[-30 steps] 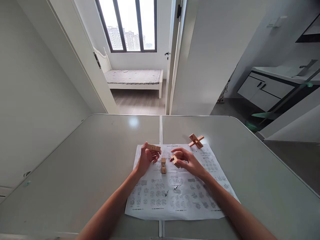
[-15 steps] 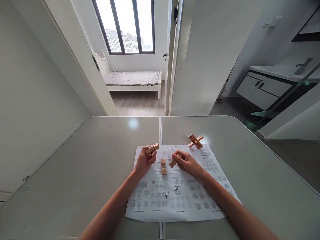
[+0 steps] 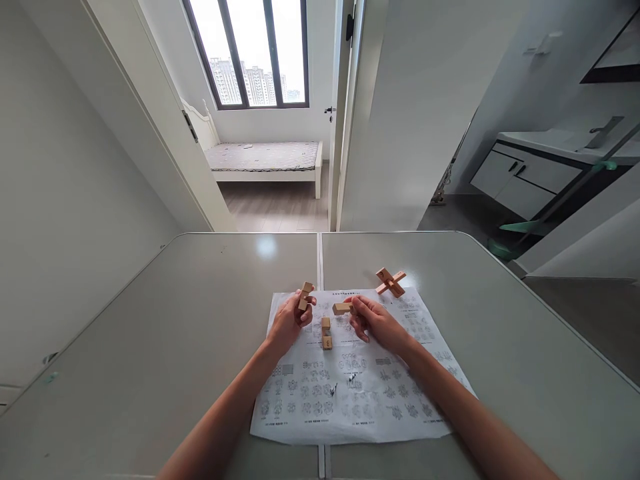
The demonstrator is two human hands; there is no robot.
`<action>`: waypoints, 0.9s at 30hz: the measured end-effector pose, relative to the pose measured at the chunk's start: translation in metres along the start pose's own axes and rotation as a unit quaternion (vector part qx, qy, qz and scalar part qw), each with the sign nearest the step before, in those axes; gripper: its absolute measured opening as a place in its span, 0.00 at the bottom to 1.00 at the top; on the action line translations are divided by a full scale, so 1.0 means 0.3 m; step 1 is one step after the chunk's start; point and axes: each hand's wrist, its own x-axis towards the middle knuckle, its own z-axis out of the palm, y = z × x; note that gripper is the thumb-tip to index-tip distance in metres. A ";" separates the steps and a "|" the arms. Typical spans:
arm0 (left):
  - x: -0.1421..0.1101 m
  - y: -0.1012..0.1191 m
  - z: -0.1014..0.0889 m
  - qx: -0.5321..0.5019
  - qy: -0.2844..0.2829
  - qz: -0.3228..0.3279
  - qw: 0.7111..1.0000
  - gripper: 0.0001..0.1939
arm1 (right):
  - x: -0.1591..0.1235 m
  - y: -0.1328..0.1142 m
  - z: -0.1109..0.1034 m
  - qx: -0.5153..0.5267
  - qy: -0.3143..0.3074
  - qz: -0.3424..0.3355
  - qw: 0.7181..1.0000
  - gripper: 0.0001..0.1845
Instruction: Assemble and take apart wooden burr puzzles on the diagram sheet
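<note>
My left hand (image 3: pixel 290 317) is closed on a notched wooden puzzle piece (image 3: pixel 305 296), tilted upright between thumb and fingers above the sheet. Another wooden puzzle piece (image 3: pixel 341 309) sticks out leftward from my right hand (image 3: pixel 375 321), pinched at its right end, which the fingers partly hide. Between the hands, a third notched piece (image 3: pixel 327 341) lies on the printed paper sheet (image 3: pixel 320 430). Small diagrams of puzzle shapes cover that sheet. The two held pieces are apart from each other.
Beyond my right hand, at the sheet's far right corner, sits a crossed assembly of wooden pieces (image 3: pixel 391 283). The grey table (image 3: pixel 150 373) has a seam down its middle. Past its far edge are a doorway and a bed (image 3: pixel 265 157).
My left hand has turned its piece from roughly level to steeply tilted. My right hand has rotated its piece so that it now points left. The piece on the sheet stays put.
</note>
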 end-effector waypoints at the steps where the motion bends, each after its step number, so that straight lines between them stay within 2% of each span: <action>1: 0.000 0.000 0.000 0.002 -0.001 -0.001 1.000 0.22 | 0.001 0.005 -0.002 0.004 0.002 0.001 1.000 0.29; 8: -0.001 0.003 0.008 0.020 -0.006 -0.004 1.000 0.22 | 0.004 0.010 -0.001 0.013 0.019 -0.005 1.000 0.30; 18: -0.002 -0.002 0.008 0.031 -0.008 -0.008 0.999 0.23 | -0.005 0.006 0.004 -0.008 0.014 -0.043 0.999 0.21; 27: -0.015 0.007 0.019 0.054 -0.009 -0.002 0.998 0.22 | -0.004 0.011 0.023 -0.043 0.053 -0.061 0.996 0.26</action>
